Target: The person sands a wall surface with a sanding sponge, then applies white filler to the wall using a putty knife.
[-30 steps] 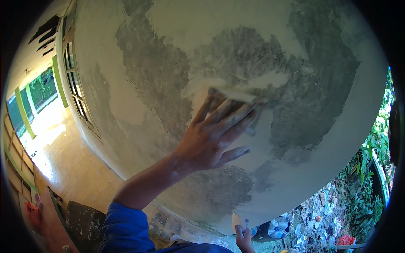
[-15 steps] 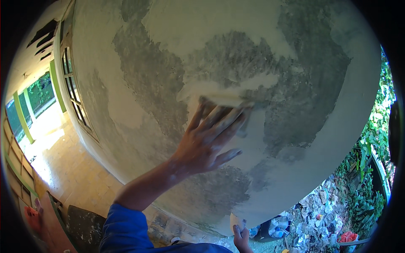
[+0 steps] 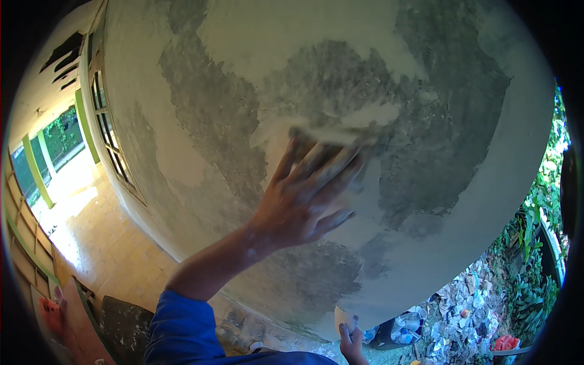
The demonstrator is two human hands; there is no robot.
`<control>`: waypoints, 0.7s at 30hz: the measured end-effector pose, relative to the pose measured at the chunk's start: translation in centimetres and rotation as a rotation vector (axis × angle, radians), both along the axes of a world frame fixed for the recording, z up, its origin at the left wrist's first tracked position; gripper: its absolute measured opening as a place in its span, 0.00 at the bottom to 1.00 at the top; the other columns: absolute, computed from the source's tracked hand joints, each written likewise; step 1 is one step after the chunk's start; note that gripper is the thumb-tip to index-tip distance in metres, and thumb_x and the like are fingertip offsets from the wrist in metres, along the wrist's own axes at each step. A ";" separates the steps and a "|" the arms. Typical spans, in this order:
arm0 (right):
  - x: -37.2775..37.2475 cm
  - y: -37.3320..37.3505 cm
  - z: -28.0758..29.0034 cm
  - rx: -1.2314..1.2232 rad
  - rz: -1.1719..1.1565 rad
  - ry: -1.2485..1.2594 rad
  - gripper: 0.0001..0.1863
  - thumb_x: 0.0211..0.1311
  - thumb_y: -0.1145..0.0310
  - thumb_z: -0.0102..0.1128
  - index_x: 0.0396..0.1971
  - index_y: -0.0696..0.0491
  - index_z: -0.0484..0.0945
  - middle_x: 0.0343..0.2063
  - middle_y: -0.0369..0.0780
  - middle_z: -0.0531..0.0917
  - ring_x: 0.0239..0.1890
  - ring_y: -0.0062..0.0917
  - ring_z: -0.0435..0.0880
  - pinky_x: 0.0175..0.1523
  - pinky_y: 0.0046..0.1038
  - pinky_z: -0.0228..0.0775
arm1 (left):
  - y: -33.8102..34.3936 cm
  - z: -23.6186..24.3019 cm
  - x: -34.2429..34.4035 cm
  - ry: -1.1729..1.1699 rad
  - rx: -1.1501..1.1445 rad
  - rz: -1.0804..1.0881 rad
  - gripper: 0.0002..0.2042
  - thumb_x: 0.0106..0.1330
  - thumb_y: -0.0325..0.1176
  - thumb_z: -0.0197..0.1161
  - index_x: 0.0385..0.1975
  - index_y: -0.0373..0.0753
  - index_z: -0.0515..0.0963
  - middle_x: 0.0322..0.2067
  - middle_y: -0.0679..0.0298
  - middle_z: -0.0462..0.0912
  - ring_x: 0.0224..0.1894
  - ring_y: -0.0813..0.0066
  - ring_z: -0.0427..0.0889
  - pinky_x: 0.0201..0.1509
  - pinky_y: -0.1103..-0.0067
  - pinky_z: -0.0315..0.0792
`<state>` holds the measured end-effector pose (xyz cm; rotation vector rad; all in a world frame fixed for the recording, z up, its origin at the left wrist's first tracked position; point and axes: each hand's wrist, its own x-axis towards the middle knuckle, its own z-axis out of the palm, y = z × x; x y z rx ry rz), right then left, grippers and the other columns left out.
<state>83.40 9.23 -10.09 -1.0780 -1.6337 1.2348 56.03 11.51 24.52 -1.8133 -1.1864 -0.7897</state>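
My left hand (image 3: 307, 194) reaches up to the middle of the wall, its fingers pressed along a thin, pale flat scraper (image 3: 331, 135) held against the surface. Its thumb sticks out to the right, and motion blurs the scraper and fingertips. The wall (image 3: 225, 106) carries smooth pale filler with rough dark grey patches between. Low in the view, my right hand (image 3: 351, 344) grips a small pale flat piece (image 3: 345, 319) with a grey smear, thumb on its face; its exact kind cannot be made out.
Below the wall's right edge are a dark container (image 3: 398, 331) with plastic waste and a heap of litter (image 3: 465, 304). Green plants (image 3: 532, 261) grow at far right. On the left are a tiled porch floor (image 3: 125, 243), a barred window (image 3: 108, 131) and a dark board (image 3: 125, 325).
The left hand and scraper have shifted slightly up and to the right on the wall. My right hand holds its pale piece in nearly the same place.
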 end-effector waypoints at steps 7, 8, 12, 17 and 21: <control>1.9 0.2 0.7 0.037 -0.027 -0.041 0.12 0.60 0.67 0.53 0.29 0.62 0.76 0.17 0.38 0.76 0.22 0.20 0.74 0.27 0.26 0.62 | 0.3 3.8 0.1 0.075 0.001 0.045 0.37 0.54 0.50 0.64 0.64 0.46 0.58 0.65 0.64 0.56 0.67 0.55 0.53 0.68 0.51 0.42; 1.8 0.2 0.7 -0.018 -0.020 -0.058 0.11 0.60 0.67 0.53 0.29 0.62 0.76 0.16 0.38 0.76 0.21 0.20 0.73 0.27 0.26 0.62 | 0.5 5.0 0.5 0.080 -0.003 0.054 0.37 0.54 0.50 0.64 0.64 0.46 0.58 0.65 0.64 0.56 0.67 0.55 0.53 0.68 0.51 0.42; 1.1 0.4 1.8 -0.001 -0.004 -0.089 0.12 0.60 0.67 0.53 0.30 0.62 0.75 0.18 0.38 0.76 0.22 0.20 0.73 0.28 0.26 0.63 | 1.1 5.3 1.6 0.061 0.092 0.030 0.38 0.55 0.53 0.62 0.65 0.49 0.56 0.62 0.63 0.61 0.63 0.60 0.60 0.68 0.50 0.45; 1.4 0.9 1.0 0.160 -0.017 -0.153 0.18 0.62 0.60 0.51 0.29 0.62 0.76 0.18 0.44 0.76 0.23 0.26 0.73 0.29 0.32 0.64 | -0.3 0.2 0.4 0.026 -0.066 0.066 0.38 0.55 0.54 0.61 0.65 0.48 0.56 0.63 0.63 0.60 0.64 0.58 0.60 0.68 0.50 0.45; 1.5 1.1 1.5 0.145 0.033 -0.239 0.26 0.63 0.49 0.48 0.25 0.62 0.77 0.17 0.54 0.75 0.22 0.39 0.74 0.27 0.40 0.60 | -0.2 2.6 -0.9 0.081 -0.032 0.071 0.36 0.57 0.54 0.59 0.64 0.46 0.57 0.65 0.61 0.57 0.66 0.53 0.56 0.69 0.52 0.42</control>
